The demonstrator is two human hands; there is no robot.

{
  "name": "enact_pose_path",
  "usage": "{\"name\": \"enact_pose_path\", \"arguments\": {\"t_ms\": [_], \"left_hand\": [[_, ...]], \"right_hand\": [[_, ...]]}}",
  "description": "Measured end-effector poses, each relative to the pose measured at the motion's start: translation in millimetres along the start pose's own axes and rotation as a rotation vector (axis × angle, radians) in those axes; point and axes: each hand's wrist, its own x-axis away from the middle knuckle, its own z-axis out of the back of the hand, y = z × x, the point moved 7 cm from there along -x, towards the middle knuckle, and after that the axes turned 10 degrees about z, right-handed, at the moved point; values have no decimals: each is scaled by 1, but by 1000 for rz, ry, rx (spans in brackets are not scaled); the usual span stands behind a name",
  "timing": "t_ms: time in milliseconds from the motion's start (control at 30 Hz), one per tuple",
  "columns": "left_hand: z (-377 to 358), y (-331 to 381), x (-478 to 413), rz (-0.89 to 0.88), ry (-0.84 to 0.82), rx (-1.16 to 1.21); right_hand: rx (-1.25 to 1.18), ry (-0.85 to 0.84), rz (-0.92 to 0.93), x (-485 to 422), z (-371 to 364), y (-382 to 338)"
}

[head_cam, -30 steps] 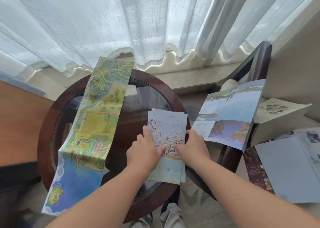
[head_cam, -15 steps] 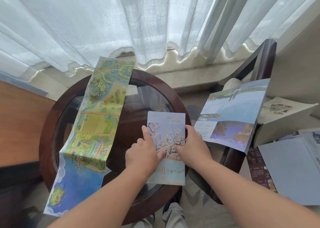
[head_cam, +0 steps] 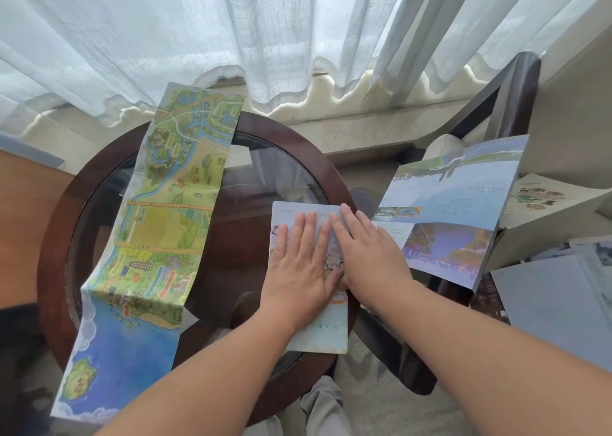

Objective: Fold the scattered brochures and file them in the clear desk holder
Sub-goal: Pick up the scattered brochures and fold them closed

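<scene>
Both palms pressed flat on the folded brochure (head_cam: 318,333) at the right edge of the round table (head_cam: 59,243): left hand (head_cam: 299,266) with fingers spread and straight over its left half, right hand (head_cam: 371,253) laid beside it, fingers angled toward the top left, touching the left hand's fingertips. Neither hand closed around anything; both open and bearing down. Brochure pale blue, with blossom branches peeking between the hands; near corner jutting just past the table's near-right rim. Small printed characters along its lower part, too blurred to read.

Stretched across the left half of the glass top, a long unfolded map (head_cam: 155,236) in green, yellow and blue, far end over the back rim, near end drooping off the front-left rim. Labels on it too small to make out.

Off the table's right edge, an open blue brochure (head_cam: 457,210) propped against a dark wooden chair arm (head_cam: 516,104), faint lines of text illegible. Further right, more papers (head_cam: 556,303) on the seat. Behind, sheer white curtains (head_cam: 265,31).
</scene>
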Motion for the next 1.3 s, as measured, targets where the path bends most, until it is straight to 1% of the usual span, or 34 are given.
{"name": "enact_pose_path", "arguments": {"t_ms": [67,100,267,367,467,533,600,667,767,867,933,1000,1033,1067,1133,1167,1233,1300], "left_hand": [[-1,1,12,-27,33,16],[-3,1,19,-44,22,23],[-18,0,68,-100,-118,40],[-7,0,89,-97,-205,126],[23,-19,92,-77,-173,374],[50,-56,83,23,-79,459],[70,-101,75,139,28,433],[75,-129,72,168,23,328],[64,-128,76,112,-59,237],[51,-118,82,106,-85,274],[49,-121,83,125,-63,297],[58,-133,84,147,10,324],[66,-147,84,190,69,349],[74,-166,85,276,132,371],[85,-215,87,548,204,361],[87,-241,90,692,191,333],[86,-280,97,924,86,289],[77,-299,102,1030,-55,274]], "right_hand": [[8,-15,-10,0,0,-1],[13,-25,-13,1,0,-1],[41,-55,-19,2,3,-2],[62,-80,-20,4,6,-6],[104,-99,-48,3,10,-12],[119,-81,-60,1,13,-20],[116,-73,-11,-2,12,-39],[99,-101,38,-2,4,-60],[103,-155,24,1,-8,-72],[110,-177,8,3,-11,-73],[109,-194,3,4,-9,-73],[109,-193,5,3,-5,-77],[106,-175,21,2,-2,-82],[94,-144,46,-2,2,-91],[16,-83,109,-10,8,-115],[-47,-65,140,-15,10,-130],[-183,-47,200,-22,11,-163],[-272,-62,256,-27,8,-194]]}}
